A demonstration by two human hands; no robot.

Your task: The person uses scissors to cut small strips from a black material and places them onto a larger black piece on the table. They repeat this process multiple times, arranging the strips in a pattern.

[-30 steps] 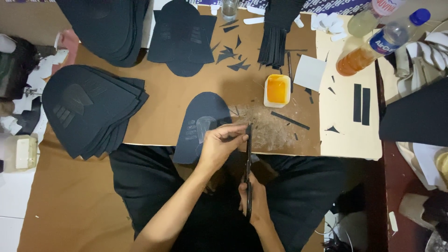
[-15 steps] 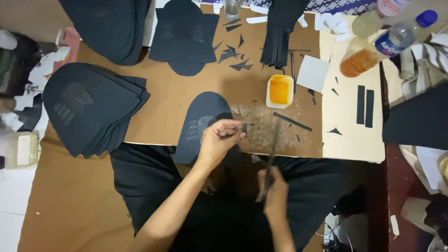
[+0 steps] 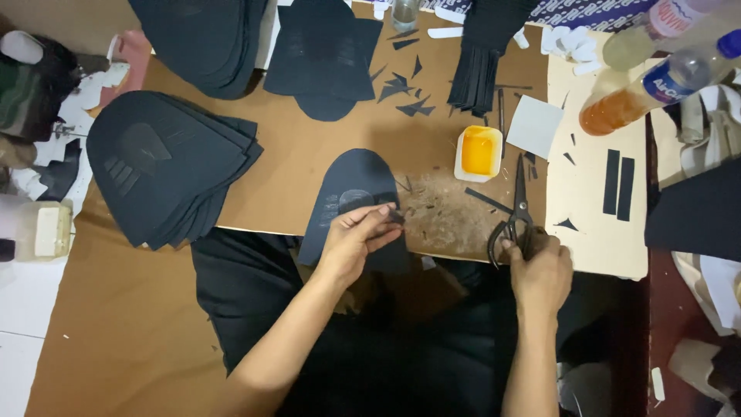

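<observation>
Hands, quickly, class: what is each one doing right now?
Left hand: closed, pinching the dark cut piece.
Right hand: closed on the black scissors, which rest on the board.

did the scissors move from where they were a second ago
Yes. The scissors went right, from beside the dark cut piece at the left hand to below and right of the yellow glue tub, with the right hand.

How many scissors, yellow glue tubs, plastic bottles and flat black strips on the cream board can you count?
Black metal scissors: 1
Yellow glue tub: 1
Clear plastic bottles: 2
Flat black strips on the cream board: 2
Total: 6
</observation>
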